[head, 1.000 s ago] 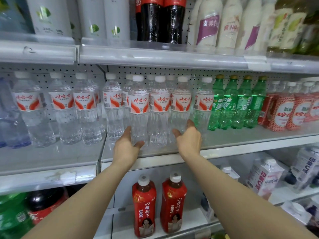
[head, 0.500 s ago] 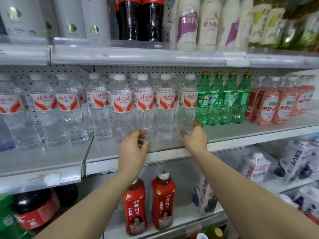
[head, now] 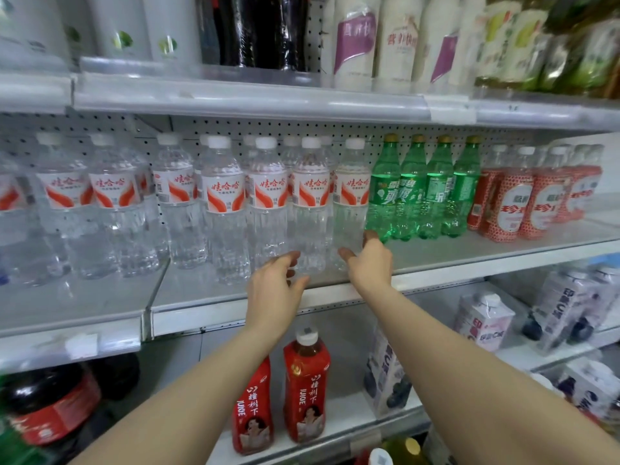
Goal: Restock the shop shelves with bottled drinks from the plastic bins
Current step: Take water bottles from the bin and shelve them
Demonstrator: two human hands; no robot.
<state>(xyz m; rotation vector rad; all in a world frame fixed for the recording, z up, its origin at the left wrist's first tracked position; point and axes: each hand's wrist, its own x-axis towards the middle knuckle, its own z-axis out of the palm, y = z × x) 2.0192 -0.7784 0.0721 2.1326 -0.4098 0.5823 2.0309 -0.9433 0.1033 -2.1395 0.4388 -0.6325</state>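
Clear water bottles with red-and-white labels [head: 223,209] stand in rows on the middle shelf [head: 235,317]. My right hand [head: 369,266] is at the base of the rightmost water bottle [head: 350,196], with the thumb on its left and a finger on its right, next to the green soda bottles [head: 385,193]. My left hand [head: 273,292] hovers just in front of the neighbouring water bottle [head: 310,199], its fingers loosely curled and holding nothing. No plastic bin is in view.
Red-patterned bottles [head: 513,203] fill the right end of the middle shelf. The top shelf holds dark cola bottles [head: 265,31] and white bottles [head: 396,41]. Below stand two red juice bottles [head: 305,387], white cartons [head: 483,323] and a large cola bottle [head: 50,404].
My left hand has let go of a water bottle and drawn back with its fingers curled. My right hand has shifted along the row to the rightmost water bottle's base.
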